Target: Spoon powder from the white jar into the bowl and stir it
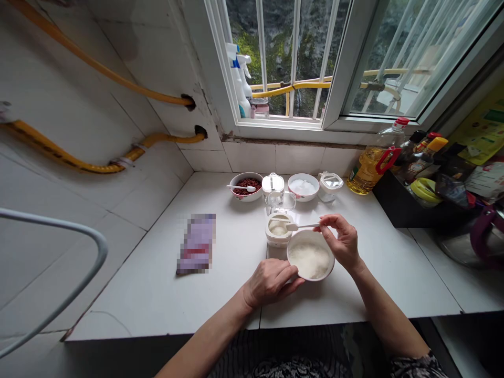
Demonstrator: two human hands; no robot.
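Left: one pixelated purple item. Next, one bowl of dark red grains, one resting spoon across it. Left hand grips the rim of one powder bowl, just beside one open jar. Behind: one bowl of white crystals between two lidded jars. Right hand pinches a second spoon, scoop at the open jar's mouth. Further right: one oil bottle.

On the white table, my left hand holds a bowl beside an open jar. Left of that hand lies a blurred purple thing; farther off stand two more bowls, two jars, an oil bottle and a black box.
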